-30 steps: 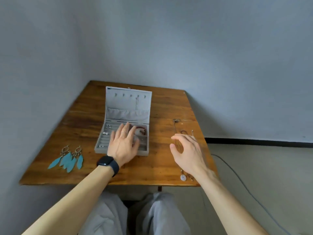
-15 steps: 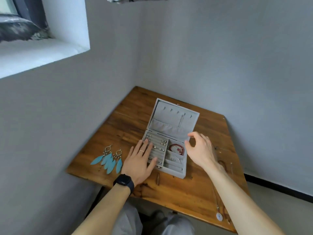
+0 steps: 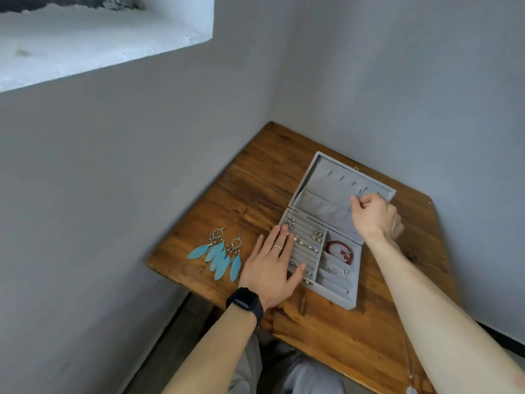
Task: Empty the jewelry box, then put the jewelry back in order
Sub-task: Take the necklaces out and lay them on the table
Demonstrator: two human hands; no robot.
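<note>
Emptying: right hand (image 3: 375, 216) pinches a hanging piece (image 3: 361, 193) in the jewelry box (image 3: 318, 200) lid; left hand (image 3: 270, 270) lies flat, steadying; next, unhook gently.

We log the jewelry box (image 3: 335, 297) on the counter (image 3: 355, 336), lid (image 3: 326, 183) at its far side. Feather earrings (image 3: 220, 255) lie left of it, bracelet (image 3: 339, 250) in its right compartment, necklace (image 3: 410, 390) at the counter's near-right edge.

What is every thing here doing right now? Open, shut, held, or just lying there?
Jewelry box: open, lid up.
Left hand: flat on the box.
Right hand: pinching a thin chain on the lid.
Feather earrings: lying on the table, left of the box.
Red bracelet: inside a box compartment.
</note>
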